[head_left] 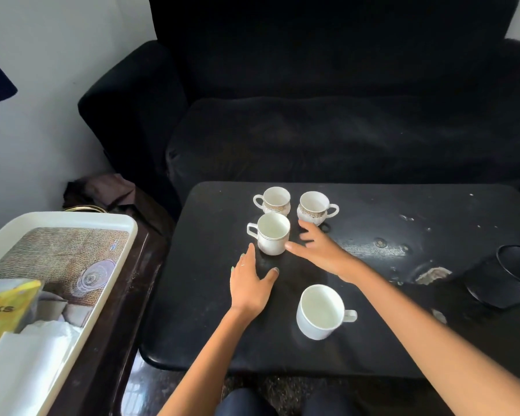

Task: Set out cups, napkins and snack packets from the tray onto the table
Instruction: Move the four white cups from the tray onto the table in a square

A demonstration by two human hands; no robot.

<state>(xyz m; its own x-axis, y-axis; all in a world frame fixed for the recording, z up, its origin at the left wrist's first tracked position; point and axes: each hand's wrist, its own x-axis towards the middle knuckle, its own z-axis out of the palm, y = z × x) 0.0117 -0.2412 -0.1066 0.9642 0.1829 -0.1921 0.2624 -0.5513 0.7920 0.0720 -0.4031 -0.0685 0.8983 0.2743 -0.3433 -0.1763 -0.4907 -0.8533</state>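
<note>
Both hands hold nothing: the left hand (pixel 250 283) lies flat with fingers spread, and the right hand (pixel 318 246) reaches out, fingers straight. A quick move could bump the plain cup (pixel 270 233) between them and tip it. Two patterned cups (pixel 275 200) stand just behind, on the table (pixel 373 340).
</note>
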